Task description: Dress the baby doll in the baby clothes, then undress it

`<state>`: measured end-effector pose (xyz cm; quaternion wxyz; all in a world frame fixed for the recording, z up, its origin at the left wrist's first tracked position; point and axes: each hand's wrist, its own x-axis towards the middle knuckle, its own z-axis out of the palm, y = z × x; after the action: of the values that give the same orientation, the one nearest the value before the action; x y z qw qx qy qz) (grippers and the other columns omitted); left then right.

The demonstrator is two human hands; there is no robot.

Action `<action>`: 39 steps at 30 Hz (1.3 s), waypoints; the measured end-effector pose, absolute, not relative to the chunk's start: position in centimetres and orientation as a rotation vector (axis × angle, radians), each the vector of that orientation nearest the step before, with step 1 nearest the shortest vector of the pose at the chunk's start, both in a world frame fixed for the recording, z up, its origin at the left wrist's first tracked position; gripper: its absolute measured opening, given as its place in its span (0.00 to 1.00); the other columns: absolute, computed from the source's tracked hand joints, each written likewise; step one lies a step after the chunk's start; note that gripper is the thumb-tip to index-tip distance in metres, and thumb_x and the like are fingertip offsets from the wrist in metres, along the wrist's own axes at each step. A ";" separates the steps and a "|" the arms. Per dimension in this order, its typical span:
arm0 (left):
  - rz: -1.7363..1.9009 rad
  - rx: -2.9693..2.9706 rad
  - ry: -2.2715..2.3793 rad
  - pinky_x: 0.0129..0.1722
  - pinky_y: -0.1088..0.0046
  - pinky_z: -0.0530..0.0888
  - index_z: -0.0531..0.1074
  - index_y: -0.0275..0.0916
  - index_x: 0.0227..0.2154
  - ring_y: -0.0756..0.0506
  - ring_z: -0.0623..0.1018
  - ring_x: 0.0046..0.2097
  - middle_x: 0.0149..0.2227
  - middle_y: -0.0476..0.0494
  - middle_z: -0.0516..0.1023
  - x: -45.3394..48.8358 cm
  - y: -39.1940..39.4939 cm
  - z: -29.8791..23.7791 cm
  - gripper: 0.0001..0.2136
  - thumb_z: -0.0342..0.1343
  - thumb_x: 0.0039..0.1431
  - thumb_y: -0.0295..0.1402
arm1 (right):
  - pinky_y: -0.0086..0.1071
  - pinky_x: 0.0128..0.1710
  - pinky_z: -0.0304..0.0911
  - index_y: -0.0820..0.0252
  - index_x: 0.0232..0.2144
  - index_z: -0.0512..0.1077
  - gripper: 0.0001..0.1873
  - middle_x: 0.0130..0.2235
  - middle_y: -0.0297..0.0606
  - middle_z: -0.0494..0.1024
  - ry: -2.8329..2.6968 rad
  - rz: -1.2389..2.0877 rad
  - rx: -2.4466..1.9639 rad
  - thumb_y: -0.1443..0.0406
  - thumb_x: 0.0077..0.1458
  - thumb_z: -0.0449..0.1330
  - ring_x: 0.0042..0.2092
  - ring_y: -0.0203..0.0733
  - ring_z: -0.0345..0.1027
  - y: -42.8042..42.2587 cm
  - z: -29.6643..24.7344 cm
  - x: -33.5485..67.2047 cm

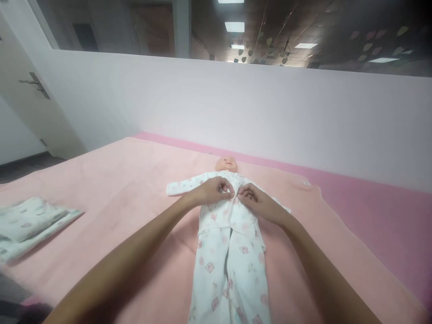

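A baby doll (226, 164) lies on its back on a pink blanket (135, 189), head away from me. It wears a white top (224, 211) and white trousers (229, 270) printed with small pink shapes. My left hand (209, 191) and my right hand (258, 202) meet on the doll's chest. Both pinch the front of the top near its middle seam, fingers curled. The doll's left sleeve (182, 185) stretches out flat to the left. My right hand and forearm cover most of the other sleeve.
A folded white printed cloth (30, 222) lies at the blanket's left edge. A white wall (236, 112) rises just behind the doll's head, with a glass pane above it. A darker pink surface (378, 225) shows to the right of the blanket.
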<state>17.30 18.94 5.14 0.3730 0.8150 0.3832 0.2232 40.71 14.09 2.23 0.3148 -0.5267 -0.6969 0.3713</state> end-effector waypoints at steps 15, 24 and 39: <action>0.473 2.088 0.950 0.27 0.72 0.61 0.77 0.40 0.34 0.49 0.67 0.29 0.30 0.49 0.71 17.1 18.9 5.7 0.08 0.57 0.58 0.38 | 0.35 0.38 0.64 0.52 0.39 0.75 0.10 0.41 0.35 0.80 -1.767 0.756 -1.386 0.54 0.61 0.64 0.36 0.40 0.67 13.7 2.0 39.5; 0.508 2.032 0.939 0.28 0.72 0.62 0.83 0.40 0.36 0.49 0.68 0.31 0.32 0.47 0.75 16.6 19.8 5.2 0.12 0.59 0.58 0.42 | 0.38 0.39 0.68 0.53 0.37 0.79 0.10 0.44 0.37 0.84 -1.758 0.633 -1.384 0.54 0.60 0.63 0.38 0.44 0.73 13.0 2.8 38.9; 0.489 1.886 0.933 0.31 0.72 0.64 0.84 0.39 0.35 0.48 0.71 0.33 0.33 0.46 0.78 16.5 19.6 5.5 0.14 0.63 0.57 0.45 | 0.41 0.41 0.70 0.51 0.38 0.80 0.08 0.42 0.36 0.84 -1.757 0.317 -1.449 0.56 0.63 0.64 0.39 0.46 0.77 11.8 2.5 37.1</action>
<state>16.47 19.64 5.46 0.4713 0.7699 0.3810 0.1998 37.09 11.78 2.48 0.4088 -0.5751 -0.6974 0.1258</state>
